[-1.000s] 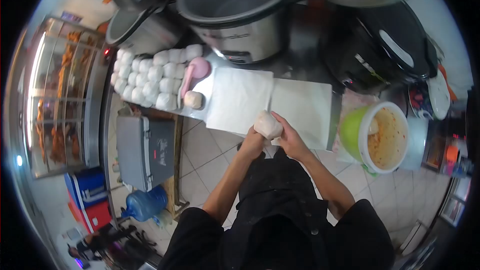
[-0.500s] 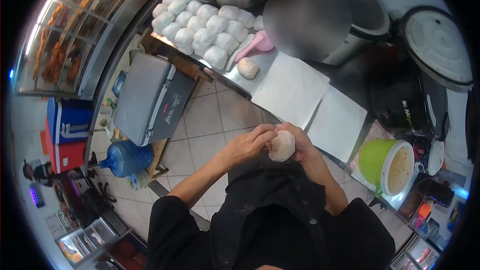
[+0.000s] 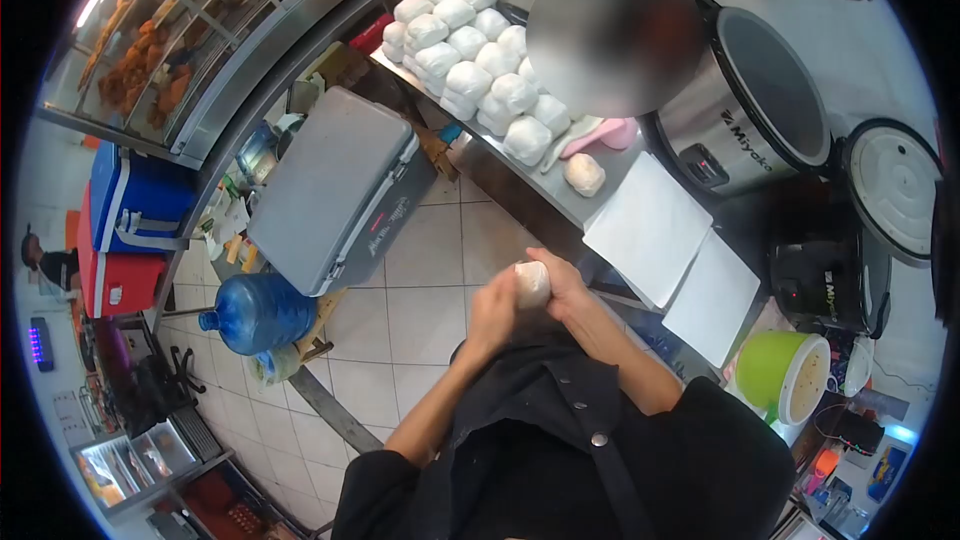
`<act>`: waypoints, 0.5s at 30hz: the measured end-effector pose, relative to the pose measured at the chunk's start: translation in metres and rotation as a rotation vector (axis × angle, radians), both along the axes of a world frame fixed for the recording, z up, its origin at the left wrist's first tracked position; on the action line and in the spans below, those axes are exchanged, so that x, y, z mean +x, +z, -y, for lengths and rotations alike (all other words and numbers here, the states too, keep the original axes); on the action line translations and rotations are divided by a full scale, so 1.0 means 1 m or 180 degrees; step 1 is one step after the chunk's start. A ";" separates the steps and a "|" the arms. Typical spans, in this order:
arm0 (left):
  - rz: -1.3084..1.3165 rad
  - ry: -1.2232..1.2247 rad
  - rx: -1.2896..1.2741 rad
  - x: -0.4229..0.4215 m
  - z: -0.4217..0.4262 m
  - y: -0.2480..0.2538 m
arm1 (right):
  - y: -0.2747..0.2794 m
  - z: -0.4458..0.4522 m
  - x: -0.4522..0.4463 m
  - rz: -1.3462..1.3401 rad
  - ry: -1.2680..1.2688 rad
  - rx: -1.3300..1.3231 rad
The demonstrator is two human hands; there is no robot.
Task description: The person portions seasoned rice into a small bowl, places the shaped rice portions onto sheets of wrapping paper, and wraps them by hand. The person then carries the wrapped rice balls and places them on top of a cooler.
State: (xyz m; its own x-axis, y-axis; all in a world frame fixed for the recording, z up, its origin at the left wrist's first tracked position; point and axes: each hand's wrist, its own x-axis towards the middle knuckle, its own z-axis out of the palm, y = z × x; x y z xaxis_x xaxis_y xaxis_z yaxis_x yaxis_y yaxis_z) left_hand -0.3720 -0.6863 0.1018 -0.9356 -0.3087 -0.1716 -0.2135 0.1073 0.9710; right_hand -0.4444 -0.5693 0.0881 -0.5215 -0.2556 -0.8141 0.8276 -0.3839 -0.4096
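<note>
The left hand now curls its fingers closer round a white bundle, right hand grasping too — likely wrapped snugger; white pile, twelve o'clock.

A black shirt with short sleeves lies under a charcoal apron, whose strap carries a round metal snap (shiny, right of centre). The left hand and right hand are bare.
</note>
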 end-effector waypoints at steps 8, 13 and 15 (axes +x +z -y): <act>0.0379 0.0224 0.2136 -0.044 0.063 -0.017 | -0.053 0.007 -0.095 -0.2566 0.0073 0.2856; 0.0465 0.0760 0.2678 -0.053 0.143 -0.015 | -0.166 -0.097 -0.197 -0.0905 0.0003 0.2604; 0.0075 0.1098 0.2336 -0.059 0.170 -0.004 | -0.145 -0.082 -0.193 -0.1239 0.0270 0.1956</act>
State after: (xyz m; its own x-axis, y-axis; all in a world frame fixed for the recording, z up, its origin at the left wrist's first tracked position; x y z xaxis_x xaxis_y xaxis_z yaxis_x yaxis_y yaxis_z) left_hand -0.4306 -0.8559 0.0982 -0.8019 -0.3803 -0.4608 -0.1395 -0.6308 0.7633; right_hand -0.6369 -0.4876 -0.0566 -0.8009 0.1352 -0.5833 0.5948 0.0687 -0.8009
